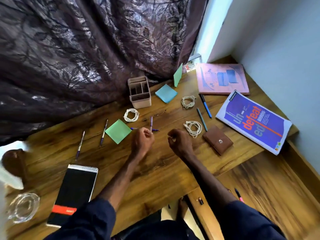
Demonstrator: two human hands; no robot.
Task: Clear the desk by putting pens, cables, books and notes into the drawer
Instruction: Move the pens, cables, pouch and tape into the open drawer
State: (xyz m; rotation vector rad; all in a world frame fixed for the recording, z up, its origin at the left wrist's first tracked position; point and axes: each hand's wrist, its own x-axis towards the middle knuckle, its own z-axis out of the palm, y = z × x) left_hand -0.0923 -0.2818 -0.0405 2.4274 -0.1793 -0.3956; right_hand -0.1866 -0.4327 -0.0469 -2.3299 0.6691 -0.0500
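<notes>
1. Your left hand (142,138), at the centre of the frame, pinches a purple pen (151,122) that stands upright above the desk (164,167). Grip it low and firmly so it does not swing.
2. Your right hand (180,142), just to its right, is curled into a fist. Whether it holds anything cannot be told.
3. A blue pen (155,130) lies flat just beyond your left knuckles, beside the green note (118,131). Gathering it in the same fist would probably save a trip.
4. What appears to be the open drawer (268,184) is at the lower right, with a pink pen (239,194) already inside. Your right arm lies across that path, so pass the pen over or move that arm first.
5. Lay the pen down in the drawer; dropped, it may roll.
</notes>
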